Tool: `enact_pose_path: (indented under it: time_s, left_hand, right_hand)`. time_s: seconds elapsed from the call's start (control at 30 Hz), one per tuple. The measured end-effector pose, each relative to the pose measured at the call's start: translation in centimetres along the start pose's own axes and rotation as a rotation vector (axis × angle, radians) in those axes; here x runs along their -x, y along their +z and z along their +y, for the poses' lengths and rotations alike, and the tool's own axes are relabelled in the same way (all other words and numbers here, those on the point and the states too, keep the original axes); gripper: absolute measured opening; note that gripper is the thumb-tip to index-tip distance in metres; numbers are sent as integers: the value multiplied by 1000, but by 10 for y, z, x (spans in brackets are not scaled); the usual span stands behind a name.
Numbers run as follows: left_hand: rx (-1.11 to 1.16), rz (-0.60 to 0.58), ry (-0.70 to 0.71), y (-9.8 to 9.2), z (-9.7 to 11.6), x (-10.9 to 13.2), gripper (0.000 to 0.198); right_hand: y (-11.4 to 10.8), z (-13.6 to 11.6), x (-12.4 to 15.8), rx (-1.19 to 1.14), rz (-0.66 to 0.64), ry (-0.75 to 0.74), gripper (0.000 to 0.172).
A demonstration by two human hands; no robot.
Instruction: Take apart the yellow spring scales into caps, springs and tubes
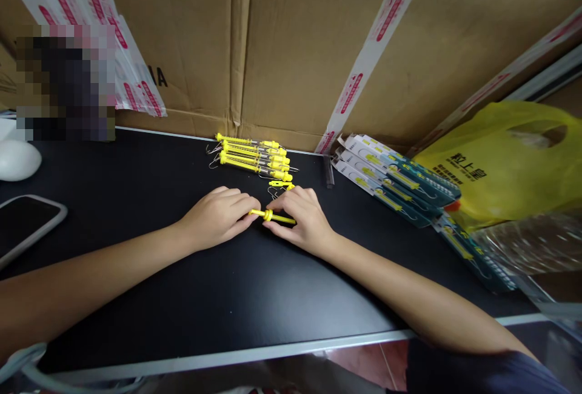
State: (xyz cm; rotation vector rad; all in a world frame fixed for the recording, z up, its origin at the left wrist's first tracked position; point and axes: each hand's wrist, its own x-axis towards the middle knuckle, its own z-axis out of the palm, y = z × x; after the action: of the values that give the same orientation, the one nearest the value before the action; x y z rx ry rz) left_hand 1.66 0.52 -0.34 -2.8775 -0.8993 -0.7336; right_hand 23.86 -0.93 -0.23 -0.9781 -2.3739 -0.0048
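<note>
Beyond the grip, the background is taken up by taped cardboard (291,48). Beneath it, a black tabletop (236,297) is noted. Well to the right of the grip, a yellow plastic bag (513,163) is found; between bag and grip, nearer the bag, printed boxes (395,182) are laid overlapping. At the grip itself, the left hand (220,218) and the right hand (307,218) are brought close together. Just beyond them, hooked yellow spring scales (245,164) are lined up side by side. Between the hands, a slim yellow piece (282,219) is held roughly level: its left end is pinched by the left thumb and fingertips, while its collar (268,215) is taken between the right thumb and forefinger, the palm left hollow over the far end. How firmly it is clasped cannot be established. Just past the right fingers, a loose yellow part (280,183) and wire hooks (273,192) are observed. The step in hand is judged to be two-handed fitting or adjustment of the piece; by the next move, steady alignment and even fingertip pressure appear to be required.
</note>
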Motion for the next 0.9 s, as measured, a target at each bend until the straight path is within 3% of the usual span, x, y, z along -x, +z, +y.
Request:
enact_pose_path:
  time_s: [0.23, 0.37, 0.5, 0.9]
  left_hand:
    - [69, 164, -311, -7, -4, -2, 17]
    - [155, 268, -419, -8, -9, -4, 15]
    - [208, 326, -424, -7, -9, -4, 13]
    - [178, 240, -361, -7, -5, -6, 14]
  right_hand:
    - [-2, 17, 0, -149, 218, 188, 14]
    - [2, 24, -1, -281, 273, 284, 15]
    - [5, 26, -3, -266, 277, 278, 15]
    - [13, 27, -15, 145, 84, 259, 16]
